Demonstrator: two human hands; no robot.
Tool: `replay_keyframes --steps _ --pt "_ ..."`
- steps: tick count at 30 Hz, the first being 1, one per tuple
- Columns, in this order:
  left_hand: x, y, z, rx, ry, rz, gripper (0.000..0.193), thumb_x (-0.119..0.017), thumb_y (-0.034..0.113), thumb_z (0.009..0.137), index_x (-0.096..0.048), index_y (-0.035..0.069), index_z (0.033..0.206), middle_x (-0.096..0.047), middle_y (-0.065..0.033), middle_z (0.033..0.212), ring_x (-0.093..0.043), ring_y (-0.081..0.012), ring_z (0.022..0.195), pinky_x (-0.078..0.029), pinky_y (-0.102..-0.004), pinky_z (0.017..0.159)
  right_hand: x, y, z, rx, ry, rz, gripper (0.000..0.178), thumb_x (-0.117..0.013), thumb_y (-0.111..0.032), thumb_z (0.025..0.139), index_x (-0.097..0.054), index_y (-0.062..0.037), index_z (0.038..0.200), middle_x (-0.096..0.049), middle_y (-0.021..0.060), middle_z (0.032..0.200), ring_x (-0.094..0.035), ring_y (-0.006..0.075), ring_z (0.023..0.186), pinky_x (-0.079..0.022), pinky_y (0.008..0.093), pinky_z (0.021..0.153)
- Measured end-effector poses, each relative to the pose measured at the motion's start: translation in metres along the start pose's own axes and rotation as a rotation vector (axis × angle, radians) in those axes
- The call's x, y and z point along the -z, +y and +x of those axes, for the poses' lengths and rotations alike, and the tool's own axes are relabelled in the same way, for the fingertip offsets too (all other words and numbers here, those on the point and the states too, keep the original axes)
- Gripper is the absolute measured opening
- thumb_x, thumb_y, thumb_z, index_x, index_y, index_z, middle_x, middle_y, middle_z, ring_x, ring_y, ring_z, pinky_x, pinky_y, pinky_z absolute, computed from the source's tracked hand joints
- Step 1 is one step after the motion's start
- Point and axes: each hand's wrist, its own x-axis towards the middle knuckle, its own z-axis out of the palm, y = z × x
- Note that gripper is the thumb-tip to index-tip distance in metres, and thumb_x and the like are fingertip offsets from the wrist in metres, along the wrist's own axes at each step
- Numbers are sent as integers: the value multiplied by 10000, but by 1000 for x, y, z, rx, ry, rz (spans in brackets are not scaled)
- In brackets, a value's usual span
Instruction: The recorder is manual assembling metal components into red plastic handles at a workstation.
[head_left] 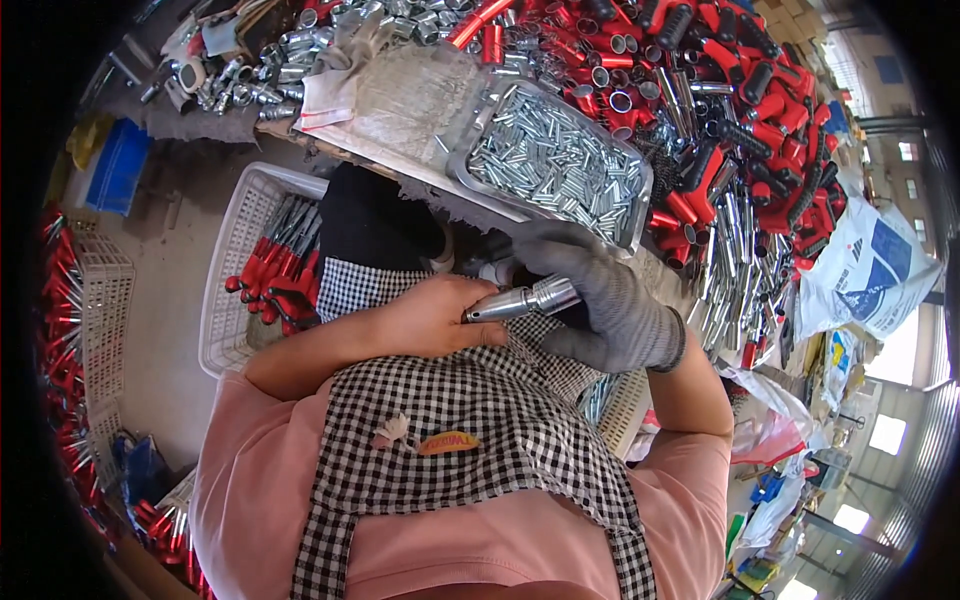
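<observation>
A shiny silver tubular metal fitting [520,302] lies nearly level in front of my apron, with small holes near its left end. My bare left hand [455,312] is closed around that left end. My right hand [615,305], in a grey glove, curls its fingers and thumb about the fitting's other end, and the palm side is partly hidden. Just beyond my right hand, a clear tray [462,160] of many small silver metal pins [560,160] rests on the workbench [400,105].
Red and black handles [705,185] and chrome tubes [735,265] are heaped at the right of the bench. Silver fittings [270,75] and a white cloth [328,98] lie far left. A white crate [215,300] with red-handled tools stands left of my legs. A white sack [865,265] sits at right.
</observation>
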Motion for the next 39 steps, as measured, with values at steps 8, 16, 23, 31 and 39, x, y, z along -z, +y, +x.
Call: replay_keyframes --steps 8,16,23,31,39 --pt "4 1 -1 3 -18 7 309 -744 290 818 -587 31 880 -658 -105 780 -661 -242 728 -499 -351 659 6 -1 -4 -118 88 -72 457 -543 71 663 -614 -56 1096 -639 138 1001 -646 325 915 -512 404 813" --pt "3 -5 -2 20 49 -69 303 -737 294 831 -593 32 877 -672 -98 775 -671 -242 726 -506 -349 656 8 -3 7 -16 23 -184 372 -756 -130 726 -641 -100 1079 -673 91 992 -660 311 843 -539 392 718" --pt "3 -3 1 18 14 50 312 -732 291 834 -585 19 871 -644 -119 757 -652 -266 699 -495 -359 630 13 -17 15 -463 -251 -413 630 -710 -536 734 -639 -38 1113 -688 140 869 -676 331 786 -538 402 709" --pt "5 0 3 -11 30 18 349 -740 324 818 -574 19 862 -597 -135 713 -605 -288 639 -464 -375 591 11 -4 -2 -99 39 -250 673 -827 -314 669 -575 -61 1239 -666 118 1070 -647 343 983 -508 407 857" --pt "5 -4 7 9 29 22 376 -741 347 813 -556 20 829 -591 -135 706 -607 -295 645 -458 -380 591 -7 21 -10 -15 192 -111 558 -750 -406 802 -599 -34 1190 -686 154 923 -685 250 807 -531 361 719"
